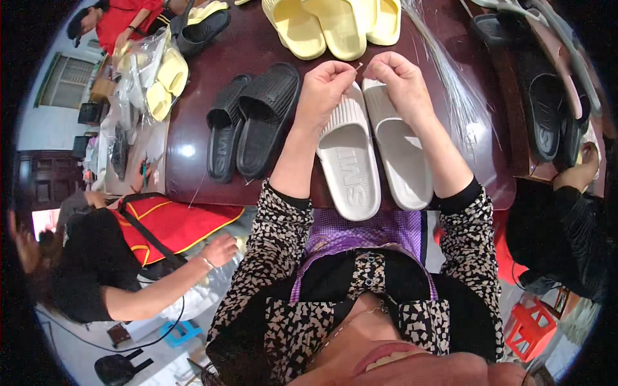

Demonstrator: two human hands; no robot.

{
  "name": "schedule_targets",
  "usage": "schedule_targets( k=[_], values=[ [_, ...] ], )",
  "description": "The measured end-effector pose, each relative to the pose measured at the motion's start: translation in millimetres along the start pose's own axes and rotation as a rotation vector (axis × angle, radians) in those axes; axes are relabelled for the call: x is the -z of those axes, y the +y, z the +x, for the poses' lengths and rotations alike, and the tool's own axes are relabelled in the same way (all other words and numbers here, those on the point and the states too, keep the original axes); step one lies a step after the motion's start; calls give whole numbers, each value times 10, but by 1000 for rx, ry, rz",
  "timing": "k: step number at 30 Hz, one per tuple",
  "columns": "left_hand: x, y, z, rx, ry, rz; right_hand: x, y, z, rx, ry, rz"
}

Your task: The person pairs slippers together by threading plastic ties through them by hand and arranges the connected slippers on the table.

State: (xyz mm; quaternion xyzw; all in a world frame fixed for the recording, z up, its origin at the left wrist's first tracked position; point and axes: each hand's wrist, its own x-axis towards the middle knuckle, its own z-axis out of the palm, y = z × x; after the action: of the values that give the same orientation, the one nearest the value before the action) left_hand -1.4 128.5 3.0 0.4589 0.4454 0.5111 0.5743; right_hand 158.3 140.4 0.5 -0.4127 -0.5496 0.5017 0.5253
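Observation:
A pair of pale grey slide sandals lies before me on the dark red table, the left slide (349, 164) and the right slide (402, 161) side by side with toes pointing away. Over the toe of the left one, my left hand (327, 91) is closed in a pinch. My right hand (402, 85) is pinched closed above the other toe, a short way apart. A tiny thin pale piece (359, 67) pokes out at the left fingertips; its kind is too small to tell. What the right fingertips grip is hidden.
Left of my hands lies a pair of black slides (265, 132). Yellow slides (322, 29) sit at the far edge, and a bundle of clear thin strands (450, 77) lies on the right. Co-workers sit at both sides; one person's hand (220, 249) is at lower left.

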Motion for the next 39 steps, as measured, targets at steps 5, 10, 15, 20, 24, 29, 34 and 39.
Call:
schedule_targets(
  k=[5,10,15,20,24,29,34,39],
  values=[
    [-32,7,-10,-36,-6,-100,33,-2,-13,-102,-51,0],
    [-39,-26,1,-67,-20,-133,20,-32,-42,-64,-79,-60],
    [-35,9,-21,-78,-44,-131,-19,-7,-79,-13,-67,-197],
    [-27,16,-47,-97,-45,-96,-38,-13,-116,-9,-66,-188],
    [-4,-2,-61,-95,-29,-54,-49,10,-130,-13,-66,-206],
    [-6,-14,-27,-111,-32,-65,-49,0,-108,3,-70,-233],
    [-31,-53,7,-104,-33,-72,-3,37,-83,20,-74,-271],
    [79,-62,-14,-86,-37,-62,-121,33,-106,26,-78,-293]
  ],
)
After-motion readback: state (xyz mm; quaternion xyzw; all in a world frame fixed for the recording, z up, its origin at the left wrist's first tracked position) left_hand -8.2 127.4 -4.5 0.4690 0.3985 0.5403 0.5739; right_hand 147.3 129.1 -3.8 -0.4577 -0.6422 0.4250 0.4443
